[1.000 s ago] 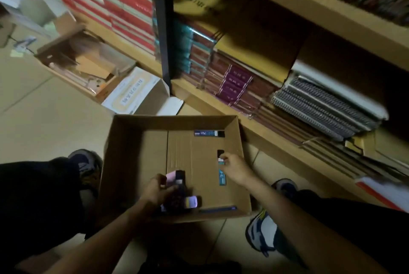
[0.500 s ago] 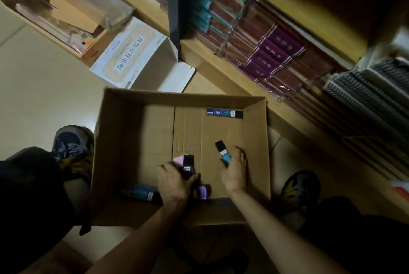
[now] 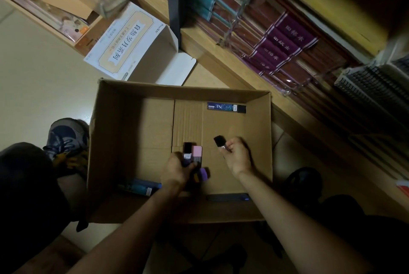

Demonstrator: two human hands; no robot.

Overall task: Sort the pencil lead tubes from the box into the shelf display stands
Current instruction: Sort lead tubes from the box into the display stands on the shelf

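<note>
Left hand (image 3: 177,173) grips several lead tubes (image 3: 192,154); right hand (image 3: 235,158) pinches a black-capped tube (image 3: 219,141); three loose tubes (image 3: 226,107) remain in the cardboard box (image 3: 183,88).

We seem to be in a stationery shop. Beyond the cardboard box (image 3: 155,91) runs a wooden shelf (image 3: 221,65) packed with wrapped stacks of notebooks: purple-banded notebooks (image 3: 285,45) past its far right corner, spiral notebooks (image 3: 374,87) further right. A printed white carton (image 3: 124,45) lies just behind the box.
</note>
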